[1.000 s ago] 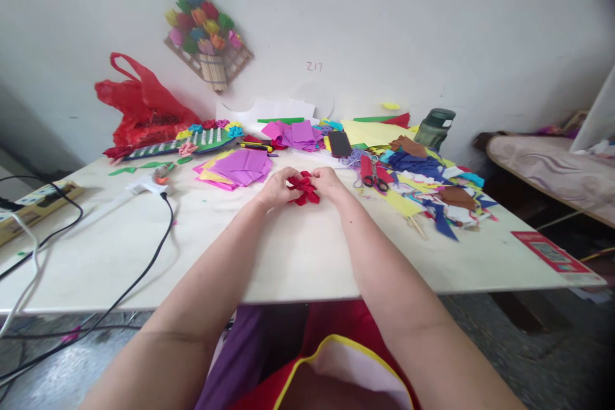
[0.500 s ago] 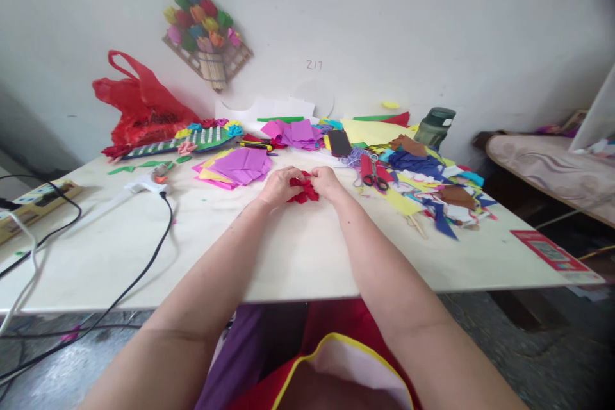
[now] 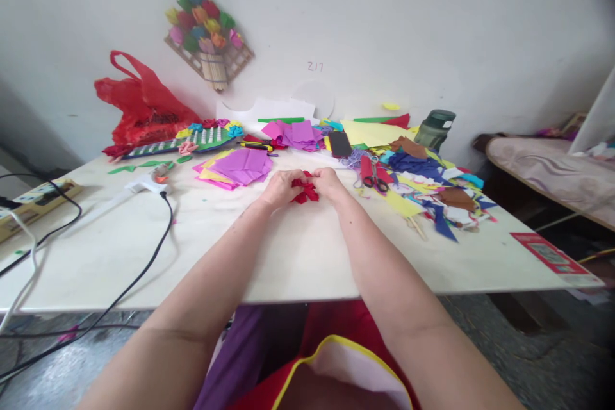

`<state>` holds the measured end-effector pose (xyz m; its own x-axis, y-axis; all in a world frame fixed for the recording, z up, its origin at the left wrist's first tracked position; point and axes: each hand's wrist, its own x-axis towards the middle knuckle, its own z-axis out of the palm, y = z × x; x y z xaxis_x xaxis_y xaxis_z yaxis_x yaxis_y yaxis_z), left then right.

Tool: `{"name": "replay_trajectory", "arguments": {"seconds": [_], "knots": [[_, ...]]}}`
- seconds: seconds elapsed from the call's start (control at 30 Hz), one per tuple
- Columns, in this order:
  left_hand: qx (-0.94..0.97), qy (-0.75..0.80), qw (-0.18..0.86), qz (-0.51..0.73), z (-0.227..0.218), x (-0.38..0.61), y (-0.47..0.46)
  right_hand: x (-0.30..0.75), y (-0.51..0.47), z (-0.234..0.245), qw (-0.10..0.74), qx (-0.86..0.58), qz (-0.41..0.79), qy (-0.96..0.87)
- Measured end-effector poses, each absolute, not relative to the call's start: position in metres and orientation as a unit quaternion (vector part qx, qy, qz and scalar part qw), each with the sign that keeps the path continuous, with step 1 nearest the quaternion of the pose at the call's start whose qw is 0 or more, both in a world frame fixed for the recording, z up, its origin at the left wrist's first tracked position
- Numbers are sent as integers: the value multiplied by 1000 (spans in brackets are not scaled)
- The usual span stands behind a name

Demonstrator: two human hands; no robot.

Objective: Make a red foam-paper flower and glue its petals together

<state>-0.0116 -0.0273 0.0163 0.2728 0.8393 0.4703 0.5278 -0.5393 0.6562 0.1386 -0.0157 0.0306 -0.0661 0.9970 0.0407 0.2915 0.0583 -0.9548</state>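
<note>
A crumpled red paper piece [image 3: 306, 191], creased and flower-like, is held just above or on the white table [image 3: 307, 250]. My left hand [image 3: 283, 187] grips its left side with fingers closed. On the other side, my right hand [image 3: 327, 183] pinches its upper right part. The fingertips of both hands nearly meet and hide some of the paper. Left of my hands lies a stack of purple, yellow and pink paper sheets [image 3: 245, 166]. Scissors [image 3: 375, 178] rest on red paper to the right.
A white glue gun [image 3: 148, 184] with a black cord lies at left, near a power strip [image 3: 36, 205]. Behind are a red plastic bag [image 3: 144, 106], a phone [image 3: 340, 144] and a green bottle [image 3: 434, 129]. Colourful paper scraps [image 3: 442, 186] cover the right side.
My fingertips have drawn slightly closer together over the red paper, and my right hand's fingers reach further across it. Everything else on the table stays put.
</note>
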Motion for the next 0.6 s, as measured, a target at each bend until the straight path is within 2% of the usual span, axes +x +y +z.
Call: {"name": "replay_trajectory", "arguments": {"seconds": [0.27,0.6], "knots": [[786,431,195,398,15,-14,-26,144,-19,36,442,-515,518,-520],[747,453,246,419,20,-11,-29,138,-20,35,428,-540,458,-561]]}}
